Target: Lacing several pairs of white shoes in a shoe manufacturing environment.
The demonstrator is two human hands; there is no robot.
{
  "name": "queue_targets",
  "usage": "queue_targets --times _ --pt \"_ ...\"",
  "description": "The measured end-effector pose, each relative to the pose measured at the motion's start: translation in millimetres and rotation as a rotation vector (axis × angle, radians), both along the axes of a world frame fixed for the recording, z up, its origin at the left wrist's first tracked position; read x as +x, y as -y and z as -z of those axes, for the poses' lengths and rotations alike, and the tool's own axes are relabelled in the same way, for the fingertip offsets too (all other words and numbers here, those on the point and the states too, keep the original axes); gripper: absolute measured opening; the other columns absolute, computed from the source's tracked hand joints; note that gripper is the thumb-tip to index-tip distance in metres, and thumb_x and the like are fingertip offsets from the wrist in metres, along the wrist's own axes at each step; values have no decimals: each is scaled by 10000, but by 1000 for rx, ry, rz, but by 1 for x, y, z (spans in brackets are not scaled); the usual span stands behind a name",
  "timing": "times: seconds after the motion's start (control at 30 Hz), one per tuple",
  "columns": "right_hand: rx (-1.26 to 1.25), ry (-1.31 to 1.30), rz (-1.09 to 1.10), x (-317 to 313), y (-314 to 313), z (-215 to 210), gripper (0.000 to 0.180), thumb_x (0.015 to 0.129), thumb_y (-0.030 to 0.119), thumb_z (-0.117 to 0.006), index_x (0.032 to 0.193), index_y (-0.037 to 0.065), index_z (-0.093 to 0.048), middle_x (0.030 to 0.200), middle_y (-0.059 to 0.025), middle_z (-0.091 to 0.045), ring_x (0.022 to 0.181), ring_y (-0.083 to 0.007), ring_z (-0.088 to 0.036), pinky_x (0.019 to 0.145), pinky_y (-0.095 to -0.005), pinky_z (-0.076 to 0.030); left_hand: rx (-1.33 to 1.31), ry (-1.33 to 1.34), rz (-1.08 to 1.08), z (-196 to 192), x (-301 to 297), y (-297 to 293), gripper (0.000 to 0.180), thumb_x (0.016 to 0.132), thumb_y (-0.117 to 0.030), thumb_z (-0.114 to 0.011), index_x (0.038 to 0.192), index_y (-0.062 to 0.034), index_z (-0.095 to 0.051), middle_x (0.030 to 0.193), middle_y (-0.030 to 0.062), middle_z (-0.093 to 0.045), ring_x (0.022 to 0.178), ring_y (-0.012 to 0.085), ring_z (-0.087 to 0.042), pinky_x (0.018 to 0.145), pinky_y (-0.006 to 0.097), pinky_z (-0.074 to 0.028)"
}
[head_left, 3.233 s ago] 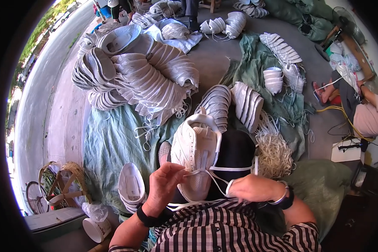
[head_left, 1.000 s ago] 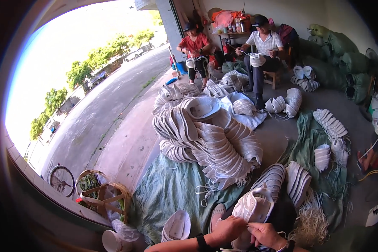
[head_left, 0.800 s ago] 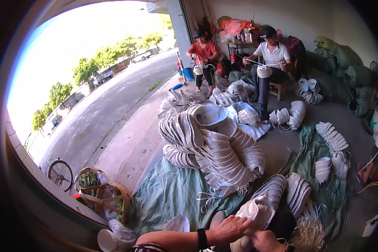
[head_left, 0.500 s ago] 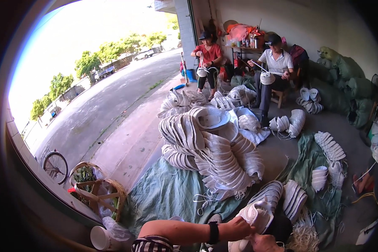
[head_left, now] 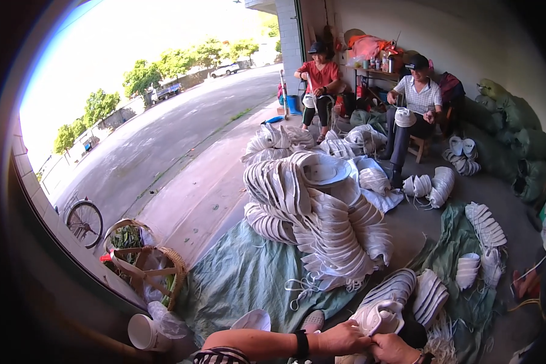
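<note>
In front of me at the bottom is a white shoe upper, its opening facing up. My left hand reaches across from the left, a black band on its wrist, with fingers closed at the near edge of the upper. My right hand is closed against that same edge, close beside the left. Their fingertips are partly hidden, and any lace between them is too small to make out. Behind the held piece lies a row of nested white uppers. A bundle of white laces lies just right of my hands.
A large heap of stacked uppers sits partly on a green tarp. A wicker basket and white bucket stand left. Two seated people, one in a red shirt, one in a checked shirt, handle uppers farther back.
My view has shifted, so the scene sits farther right. My hands have drawn closer together at the upper's edge. The person in the checked shirt has lowered one hand toward their upper.
</note>
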State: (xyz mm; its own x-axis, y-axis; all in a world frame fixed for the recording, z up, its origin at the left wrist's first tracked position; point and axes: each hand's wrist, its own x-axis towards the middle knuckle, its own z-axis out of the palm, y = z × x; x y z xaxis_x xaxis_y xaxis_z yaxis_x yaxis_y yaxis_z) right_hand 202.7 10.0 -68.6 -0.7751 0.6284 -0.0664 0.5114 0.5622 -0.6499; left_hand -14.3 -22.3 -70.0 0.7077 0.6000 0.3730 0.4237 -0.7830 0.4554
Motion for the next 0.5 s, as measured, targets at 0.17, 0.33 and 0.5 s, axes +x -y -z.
queue_targets --times 0.17,0.33,0.5 --pt "377 -55 212 4 -34 -63 87 849 126 -570 866 40 -566 642 -167 -614 553 -328 -622 502 -411 -488 -29 0 -82 4 1 4 114 857 -204 -542 875 -101 -498 697 60 -528 723 252 -579 895 411 -405" --pt "-472 -74 193 -2 -17 -74 120 880 119 -590 855 9 -630 571 -54 -591 471 -118 -559 451 -268 -441 -90 94 -11 2 -5 3 125 847 -195 -559 903 -90 -525 757 64 -574 764 261 -596 855 449 -405" --pt "-107 -29 105 -10 14 -32 153 832 120 -536 920 19 -610 784 -235 -616 769 -410 -605 635 -444 -465 -98 172 -8 7 1 5 88 891 -156 -528 857 -84 -490 712 75 -522 726 265 -578 960 477 -360"
